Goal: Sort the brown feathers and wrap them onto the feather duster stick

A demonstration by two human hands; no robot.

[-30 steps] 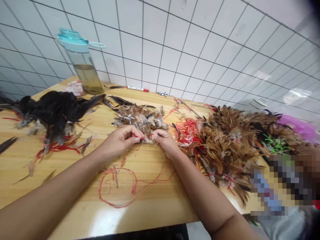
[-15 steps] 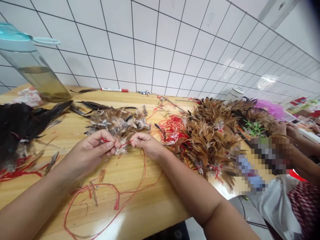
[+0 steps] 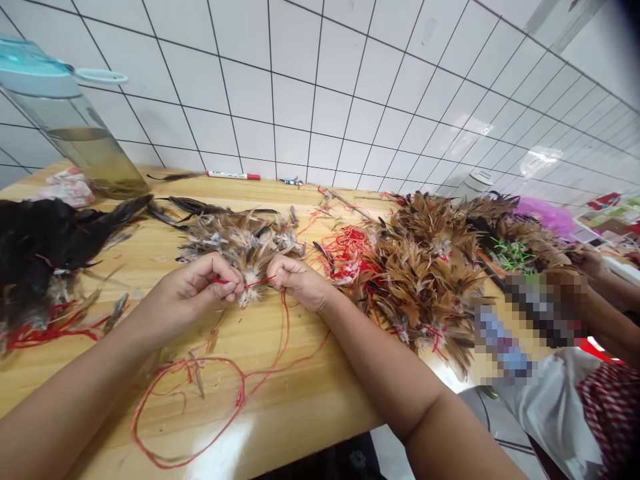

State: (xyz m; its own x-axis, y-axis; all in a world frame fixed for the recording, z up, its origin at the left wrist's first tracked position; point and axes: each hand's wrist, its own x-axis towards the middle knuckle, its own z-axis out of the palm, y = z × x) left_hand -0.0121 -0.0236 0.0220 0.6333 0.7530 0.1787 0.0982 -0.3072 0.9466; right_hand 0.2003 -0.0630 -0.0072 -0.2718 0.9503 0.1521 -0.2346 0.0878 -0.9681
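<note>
Near edge: wooden table [image 3: 320, 400], a loose loop of cord [image 3: 241, 393] lying flat on it, feather scraps at the loop's far side. A strand appears to run from it up to the right hand.

Mid-table: left hand [image 3: 200, 287] pinches the red cord [image 3: 260, 281] between thumb and fingers; right hand [image 3: 300, 283] grips it just beside. Short taut span between them, across the pale, downy end of the brown feathers [image 3: 240, 233]. Whether it wraps them or only crosses in front, cannot tell.

Step in hand, by my reading: tensioning the cord at the feather base. Best done with an even pull from both sides, grip short, cord low on the down and clear of the brown blades. A jerk could let thin cord slip off; the trailing strand wants slack so it won't snag.

Left: black feathers [image 3: 45, 233]. Right: tangled red strands [image 3: 350, 250], beside them bigger feather bundles [image 3: 425, 267].

Farther, left: bottle [image 3: 95, 150], turquoise lid on, part-filled with yellowish liquid, darker matter at the bottom; crumpled wrapper [image 3: 65, 187] just beside it. Far right, behind the bundles: white-lidded container [image 3: 475, 183], contents not visible. Marker [image 3: 233, 175] near the tiled wall.
</note>
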